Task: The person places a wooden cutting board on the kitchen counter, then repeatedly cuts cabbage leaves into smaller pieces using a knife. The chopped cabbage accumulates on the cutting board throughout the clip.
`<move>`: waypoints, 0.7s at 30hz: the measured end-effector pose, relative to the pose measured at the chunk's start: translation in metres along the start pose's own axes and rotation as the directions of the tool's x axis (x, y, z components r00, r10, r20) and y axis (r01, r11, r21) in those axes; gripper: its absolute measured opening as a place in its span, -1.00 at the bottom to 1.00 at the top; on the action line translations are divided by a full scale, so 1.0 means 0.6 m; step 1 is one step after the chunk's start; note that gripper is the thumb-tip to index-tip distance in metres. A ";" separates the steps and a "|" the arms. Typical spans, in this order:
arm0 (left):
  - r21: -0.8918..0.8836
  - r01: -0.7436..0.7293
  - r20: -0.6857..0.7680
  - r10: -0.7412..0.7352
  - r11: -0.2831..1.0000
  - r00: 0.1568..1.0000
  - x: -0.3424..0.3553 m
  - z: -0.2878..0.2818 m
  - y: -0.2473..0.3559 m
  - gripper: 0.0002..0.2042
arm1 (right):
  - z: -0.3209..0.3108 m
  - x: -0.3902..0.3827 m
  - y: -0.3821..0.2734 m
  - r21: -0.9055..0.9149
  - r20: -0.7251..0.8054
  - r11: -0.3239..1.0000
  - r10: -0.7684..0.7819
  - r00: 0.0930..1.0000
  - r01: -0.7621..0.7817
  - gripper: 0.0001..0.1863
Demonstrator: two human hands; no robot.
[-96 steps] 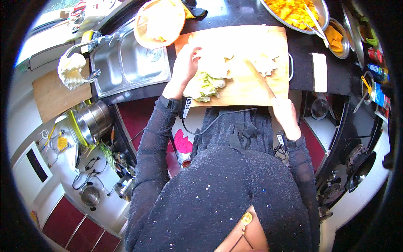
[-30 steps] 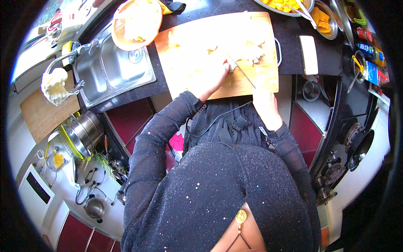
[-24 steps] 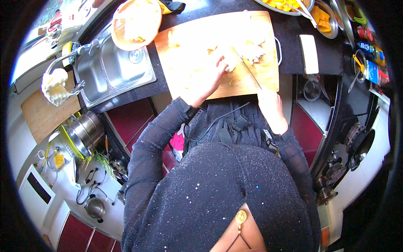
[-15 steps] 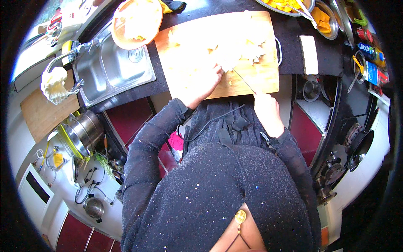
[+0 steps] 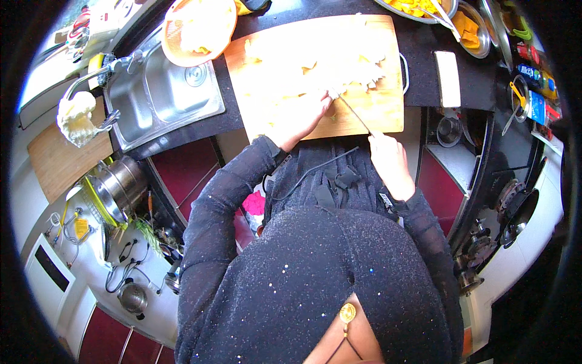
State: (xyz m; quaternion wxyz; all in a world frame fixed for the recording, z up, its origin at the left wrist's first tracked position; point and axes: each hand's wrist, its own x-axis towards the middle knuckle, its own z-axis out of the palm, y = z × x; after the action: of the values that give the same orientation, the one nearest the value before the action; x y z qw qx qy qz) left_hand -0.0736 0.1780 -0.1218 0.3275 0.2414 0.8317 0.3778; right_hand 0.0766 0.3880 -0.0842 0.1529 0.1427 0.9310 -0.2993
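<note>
A wooden cutting board (image 5: 279, 54) lies in front of me, with pale, overexposed chopped food pieces (image 5: 368, 73) strewn over its right half. My right hand (image 5: 389, 159) is wrapped round the handle of a knife (image 5: 354, 113) at the board's near edge. The blade slants away to the left and its tip end rests among pale bits. Close to that tip, my left hand (image 5: 308, 119) has its fingers bunched down on a small pale piece of food, mostly washed out by glare. A few yellowish scraps (image 5: 308, 63) lie farther up the board.
An orange colander (image 5: 173, 33) with pale food stands at the back left, beside the steel sink (image 5: 212, 100). Bowls of orange-yellow pieces (image 5: 415, 7) and orange slabs (image 5: 467, 29) are at the back right. A white rectangular block (image 5: 447, 79) lies right of the board.
My left hand has shifted slightly right and away from me, nearer the knife. My right hand and the knife have moved only a little. The food pieces lie much as before.
</note>
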 end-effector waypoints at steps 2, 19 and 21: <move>-0.043 -0.056 -0.038 0.055 0.997 0.998 -0.002 -0.001 0.004 -0.56 | 0.020 0.005 0.000 -0.205 0.022 0.978 -0.030 0.999 0.034 -0.83; -0.003 0.015 -0.122 -0.015 1.000 0.992 0.003 -0.001 0.032 -0.74 | 0.003 -0.005 -0.016 0.023 0.108 0.994 0.104 0.989 -0.107 -0.77; 0.009 -0.095 -0.163 0.095 0.995 0.982 0.000 0.002 0.032 -0.75 | 0.025 0.001 -0.015 -0.049 0.052 0.997 0.067 0.996 -0.065 -0.77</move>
State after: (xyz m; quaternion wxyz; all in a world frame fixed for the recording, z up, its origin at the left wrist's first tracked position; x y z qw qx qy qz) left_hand -0.0700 0.1900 -0.1076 0.2397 0.2491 0.8436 0.4110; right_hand 0.0757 0.3720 -0.0910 0.1908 0.1617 0.9281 -0.2758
